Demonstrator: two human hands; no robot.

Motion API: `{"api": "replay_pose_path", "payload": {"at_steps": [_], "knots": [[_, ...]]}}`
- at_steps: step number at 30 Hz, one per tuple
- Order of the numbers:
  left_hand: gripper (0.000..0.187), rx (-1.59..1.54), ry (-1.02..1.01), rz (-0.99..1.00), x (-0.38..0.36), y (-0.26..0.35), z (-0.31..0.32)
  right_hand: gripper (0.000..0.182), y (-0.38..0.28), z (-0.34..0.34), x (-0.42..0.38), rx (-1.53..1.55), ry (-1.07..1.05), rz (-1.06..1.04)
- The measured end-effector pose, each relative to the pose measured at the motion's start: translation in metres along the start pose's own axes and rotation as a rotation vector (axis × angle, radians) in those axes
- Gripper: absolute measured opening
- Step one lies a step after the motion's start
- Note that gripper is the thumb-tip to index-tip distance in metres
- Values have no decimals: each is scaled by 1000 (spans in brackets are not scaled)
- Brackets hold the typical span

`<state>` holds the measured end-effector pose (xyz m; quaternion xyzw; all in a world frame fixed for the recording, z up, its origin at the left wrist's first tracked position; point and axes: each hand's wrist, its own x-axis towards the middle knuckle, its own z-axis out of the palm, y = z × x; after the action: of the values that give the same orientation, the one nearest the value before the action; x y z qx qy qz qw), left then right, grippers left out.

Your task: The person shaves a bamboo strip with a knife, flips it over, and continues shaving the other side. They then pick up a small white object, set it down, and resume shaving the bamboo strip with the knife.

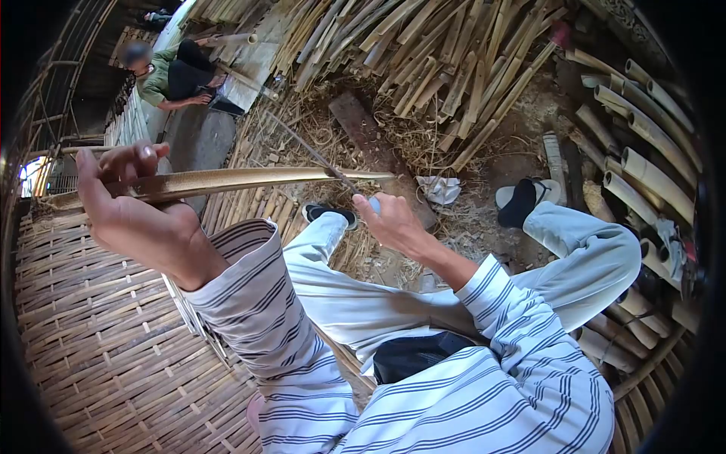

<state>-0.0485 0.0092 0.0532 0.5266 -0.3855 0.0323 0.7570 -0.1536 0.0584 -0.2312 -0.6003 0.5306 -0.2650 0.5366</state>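
Observation:
A long split bamboo strip (249, 179) runs from the left toward the middle of the view. Its left part lies in my left hand (151, 219), with the fingers curled up around it. My right hand (393, 225) is closed on the light-coloured handle of a knife (314, 153). The thin dark blade points up and to the left and crosses the strip near its right end. Whether the edge touches the strip I cannot tell.
A woven bamboo surface (113, 325) fills the lower left. Split bamboo pieces (454, 68) pile up ahead, and bamboo poles (650, 159) stack at the right. Another person (174, 76) sits at the upper left. Shavings and a crumpled wrapper (439, 189) lie on the ground.

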Motion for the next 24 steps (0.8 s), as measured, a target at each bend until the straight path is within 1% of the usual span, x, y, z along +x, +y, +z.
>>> {"api": "replay_pose_path", "payload": {"at_steps": [1,4,7,8,10,11,12,13,15,16,18,19,20,23,24], "knots": [[43,-41,43,6,-2,0,4,59,-1,-3,1,9,-28,-2],[40,20,-67,-19,2,-7,-11,60,-31,-13,-14,123,-116,10],[37,6,-51,-2,3,-14,-7,61,-67,-26,-27,187,-143,-93],[33,-1,-47,11,-1,-13,-3,61,-70,-29,-29,171,-148,-115],[32,-12,-63,9,0,-15,-1,59,-72,-31,-31,140,-156,-163],[31,-14,-75,9,0,-15,-1,58,-48,-22,-25,162,-162,-65],[29,1,-74,21,0,-14,-2,56,-7,-8,-9,182,-158,23],[28,5,-65,42,0,-15,-2,55,13,-2,4,195,-151,97],[25,14,-46,81,0,-16,-2,53,3,-1,2,95,-17,-19],[26,-16,-60,18,6,-18,-4,52,1,1,-5,42,38,-63],[27,61,-52,37,0,-15,-4,52,-26,-7,-24,64,-11,-60],[27,75,-40,59,0,-15,2,51,-40,-15,-22,66,-19,-81],[28,8,-93,57,2,-15,1,49,-45,-13,-23,61,36,-178],[28,77,-72,79,-5,-13,3,53,-35,-11,-20,117,-29,-33],[27,28,-75,-6,-2,-12,0,56,-10,-8,-12,76,-57,102]]}}
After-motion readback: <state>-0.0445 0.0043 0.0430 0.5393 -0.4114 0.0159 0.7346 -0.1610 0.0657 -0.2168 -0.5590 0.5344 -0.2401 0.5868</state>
